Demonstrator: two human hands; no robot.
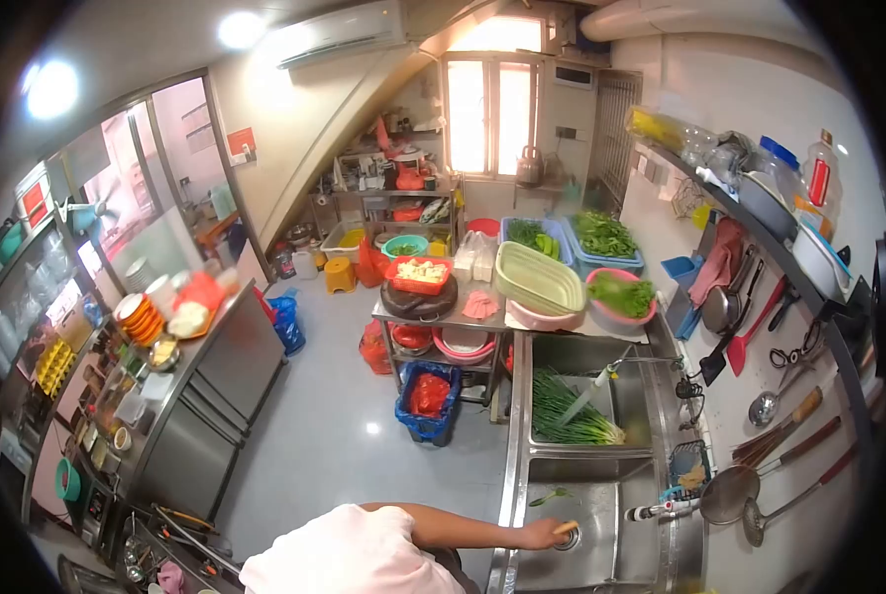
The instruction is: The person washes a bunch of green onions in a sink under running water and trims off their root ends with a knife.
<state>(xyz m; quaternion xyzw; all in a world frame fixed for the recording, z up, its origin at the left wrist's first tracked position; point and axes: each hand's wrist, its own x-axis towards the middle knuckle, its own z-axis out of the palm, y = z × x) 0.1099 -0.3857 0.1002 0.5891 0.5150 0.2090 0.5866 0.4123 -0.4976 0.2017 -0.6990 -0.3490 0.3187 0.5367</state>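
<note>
My left hand point(542, 536) reaches from the left over the near sink basin point(601, 554), right at the round drain point(566, 539). Its fingers look closed, and a short tan piece point(566, 527) shows at their tips; its kind is too small to make out. Just above the hand, a small green leafy scrap point(552, 496) lies on the basin floor. In the farther basin, a large bunch of green onions point(572, 411) lies beneath a tap point(606, 376). My right hand is out of view.
A second tap point(661, 510) juts over the near basin. Ladles and a strainer point(730, 495) hang on the right wall. Beyond the sinks stand a pale green basket point(539, 279) and a pink basin of greens point(623, 297). A blue-lined bin point(428, 401) stands by the metal table.
</note>
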